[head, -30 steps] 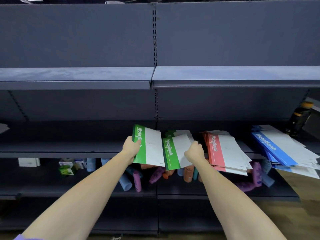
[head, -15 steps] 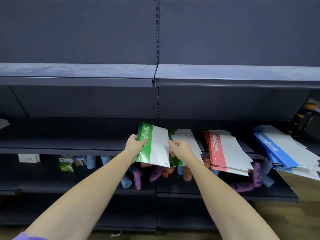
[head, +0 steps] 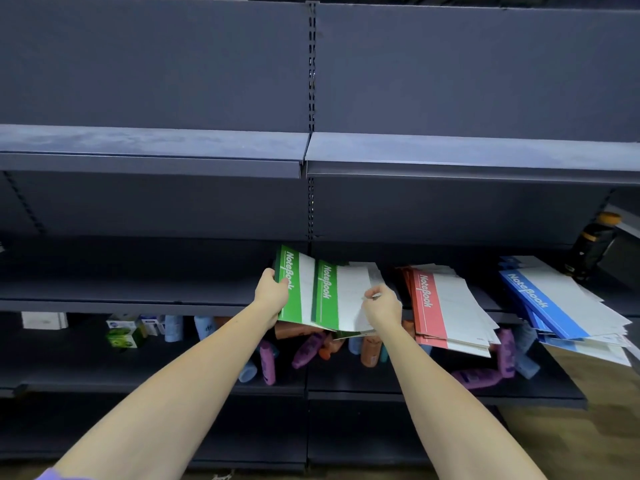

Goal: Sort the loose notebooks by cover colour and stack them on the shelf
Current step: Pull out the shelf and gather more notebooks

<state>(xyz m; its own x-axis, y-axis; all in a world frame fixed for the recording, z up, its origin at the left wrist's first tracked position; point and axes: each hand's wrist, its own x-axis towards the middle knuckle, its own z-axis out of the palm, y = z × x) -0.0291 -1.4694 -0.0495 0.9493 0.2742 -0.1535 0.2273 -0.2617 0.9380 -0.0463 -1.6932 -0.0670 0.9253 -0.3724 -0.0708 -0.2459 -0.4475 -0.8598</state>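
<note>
Two green notebooks in hand at the middle shelf (head: 138, 299): left hand (head: 272, 295) grips the spine of one green notebook (head: 294, 289), right hand (head: 381, 306) pinches the other green notebook (head: 341, 296) overlapping it, presumably to square them onto the green stack.

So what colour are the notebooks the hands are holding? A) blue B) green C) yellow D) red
B: the left hand and right hand both grip green notebooks; the red stack and blue stack lie untouched to the right.
</note>
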